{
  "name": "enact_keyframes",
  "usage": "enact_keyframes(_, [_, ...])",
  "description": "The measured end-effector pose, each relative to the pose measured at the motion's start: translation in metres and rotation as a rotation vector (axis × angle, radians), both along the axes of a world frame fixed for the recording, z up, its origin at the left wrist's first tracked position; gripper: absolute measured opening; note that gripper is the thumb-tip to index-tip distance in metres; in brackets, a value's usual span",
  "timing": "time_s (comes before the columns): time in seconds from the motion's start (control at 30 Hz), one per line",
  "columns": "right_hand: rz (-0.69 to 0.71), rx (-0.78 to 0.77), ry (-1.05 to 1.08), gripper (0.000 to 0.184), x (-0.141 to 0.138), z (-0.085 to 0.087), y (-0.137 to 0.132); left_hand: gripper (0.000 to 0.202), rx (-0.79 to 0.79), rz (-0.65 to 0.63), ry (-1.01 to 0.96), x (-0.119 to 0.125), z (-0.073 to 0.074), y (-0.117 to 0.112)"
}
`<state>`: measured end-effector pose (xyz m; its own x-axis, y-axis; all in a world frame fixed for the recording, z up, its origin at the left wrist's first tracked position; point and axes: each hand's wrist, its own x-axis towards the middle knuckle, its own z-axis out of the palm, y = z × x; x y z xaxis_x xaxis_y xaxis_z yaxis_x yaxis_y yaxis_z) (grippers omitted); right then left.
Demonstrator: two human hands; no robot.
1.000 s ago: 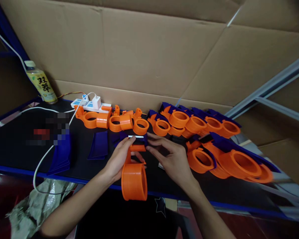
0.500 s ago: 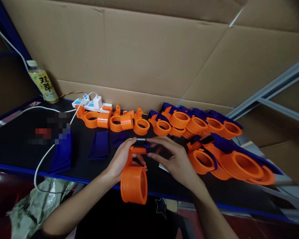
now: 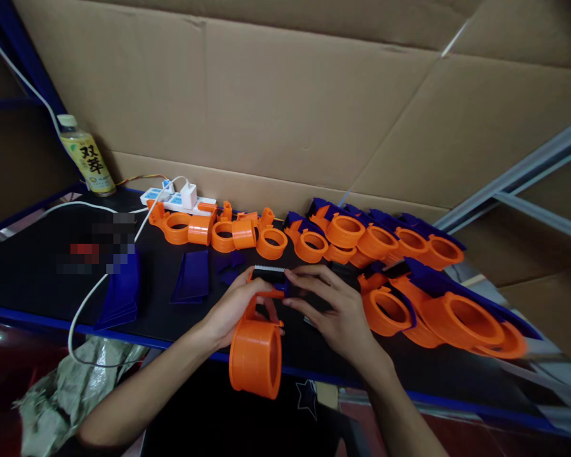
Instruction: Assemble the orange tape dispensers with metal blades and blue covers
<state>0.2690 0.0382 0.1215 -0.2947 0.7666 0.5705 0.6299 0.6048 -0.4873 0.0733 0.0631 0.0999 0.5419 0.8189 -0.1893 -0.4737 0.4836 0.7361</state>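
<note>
My left hand (image 3: 228,308) is closed around the upper part of an orange tape dispenser (image 3: 255,358), whose ring hangs below over the table's front edge. At the dispenser's top sits a black blade holder (image 3: 268,277) with a pale toothed blade (image 3: 269,268) along its upper edge. My right hand (image 3: 335,301) pinches the right end of this holder, fingertips at the blade's end and thumb by a small dark blue part (image 3: 282,290). The palm side of my left hand is mostly hidden.
Orange dispenser bodies (image 3: 272,242) line the back, and dispensers with blue plates (image 3: 461,320) stand to the right. Stacked blue plates (image 3: 190,277) lie left of my hands. A power strip (image 3: 176,200), white cable (image 3: 78,317) and drink bottle (image 3: 88,155) are farther left.
My left thumb has moved down off the blade onto the orange body, so more of the toothed blade and black holder shows. The dispenser has tilted slightly; both hands keep hold.
</note>
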Motion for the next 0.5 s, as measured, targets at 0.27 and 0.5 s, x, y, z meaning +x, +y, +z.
enact_keyframes(0.27, [0.034, 0.04, -0.076, 0.041, 0.003, 0.002, -0.002, 0.037, 0.021, 0.082, 0.162, 0.006, -0.002, -0.005])
enact_keyframes(0.5, [0.038, 0.158, 0.009, 0.055, 0.001, -0.005, -0.007, 0.032, 0.199, -0.001, -0.033, -0.006, 0.006, -0.006])
